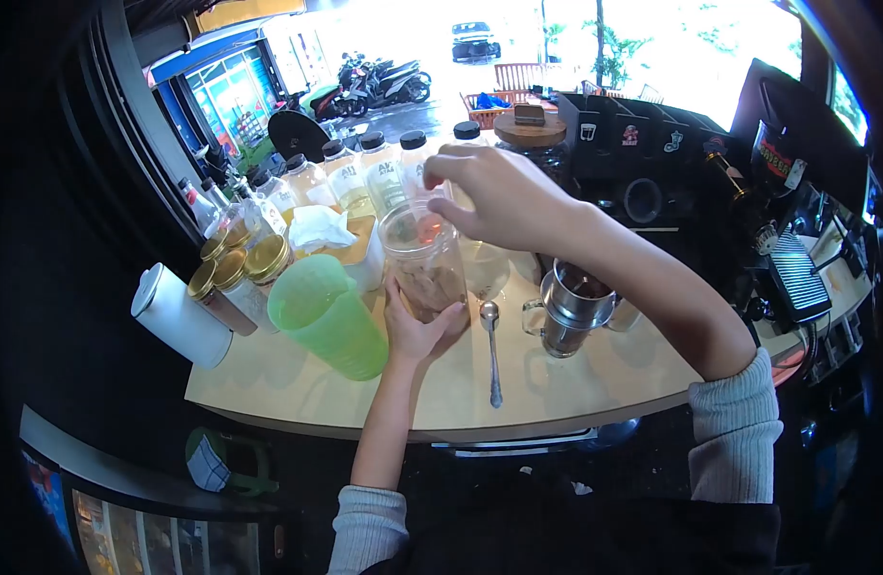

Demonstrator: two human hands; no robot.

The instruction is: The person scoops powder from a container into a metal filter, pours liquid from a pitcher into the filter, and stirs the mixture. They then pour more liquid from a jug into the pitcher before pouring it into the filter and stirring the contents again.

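Note:
A clear plastic container (430, 273) stands on the counter, something small and reddish showing near its rim. My left hand (420, 324) is wrapped round its lower part. Above the rim is my right hand (485, 192), its fingers bent and pressed together over the opening; what they hold, if anything, is hidden. A metal spoon (493, 355) lies to the right of the container. Farther right, a metal filter (580, 299) sits on a glass mug (562, 341). To the left stands a green translucent pitcher (328, 316).
Capped bottles (381, 172) line the back, beside a tissue box (365, 251). Gold-lidded jars (267, 259) and a white canister (181, 316) stand at the left. A wooden-lidded jar (530, 129), black organizer (633, 139) and coffee machine (796, 273) are at the right.

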